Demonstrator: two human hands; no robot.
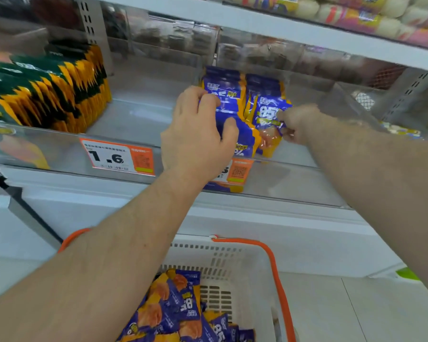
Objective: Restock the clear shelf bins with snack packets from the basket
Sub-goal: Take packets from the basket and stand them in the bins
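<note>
Both hands up at the clear shelf bin point(277, 166), working the purple snack packets point(232, 95) standing upright in it.

Left hand point(195, 141): grip closed round the left stack, fingers curled over the packet tops, thumb on the front face. Holding the stack upright.

Right hand point(294, 124): narrow pinch grip on the front packet point(267, 114) of the right stack, fingertips at its right edge. That packet leans a bit, touching the left stack beside it.

Packets sit in two rows, just behind the bin's clear front wall. Left part of the same bin is bare shelf floor.

Price tag point(119, 156) reading 1.6 is stuck on the front wall, left of the left wrist. A second orange tag point(239, 172) is partly hidden by that wrist.

Neighbour bin to the left holds green and yellow packets point(50, 95), packed tight, upright.

Basket point(245, 267) is below the shelf, white with orange handle point(274, 265). More purple packets point(183, 314) lie loose in it, a jumbled pile. Left forearm crosses over its left side.

Shelf above carries pink and yellow wrapped goods point(356, 16), blurred.
</note>
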